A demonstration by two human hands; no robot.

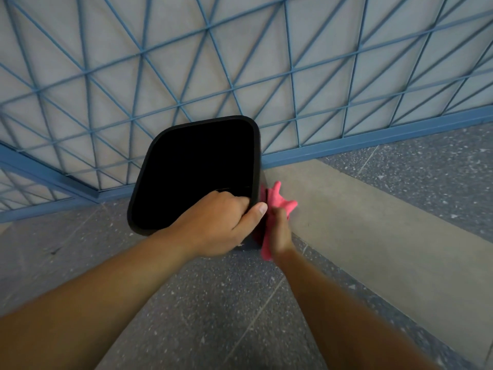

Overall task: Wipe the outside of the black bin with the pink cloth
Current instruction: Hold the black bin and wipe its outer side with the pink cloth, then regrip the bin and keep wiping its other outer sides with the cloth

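The black bin (170, 145) stands on the floor in the corner, seen from above, its open mouth dark inside. My left hand (221, 222) grips the bin's near right rim, fingers curled over the edge into the mouth and thumb along the outside. My right hand (280, 233) holds the pink cloth (277, 200) against the bin's right outer wall, just below the rim. Part of the cloth sticks up past my fingers and part hangs below my palm. The bin's outer wall is mostly hidden from this angle.
A blue metal grid railing (293, 84) with pale panels runs behind and to the left of the bin, meeting at a corner. The speckled grey floor (240, 303) has a lighter concrete strip (360, 222) to the right.
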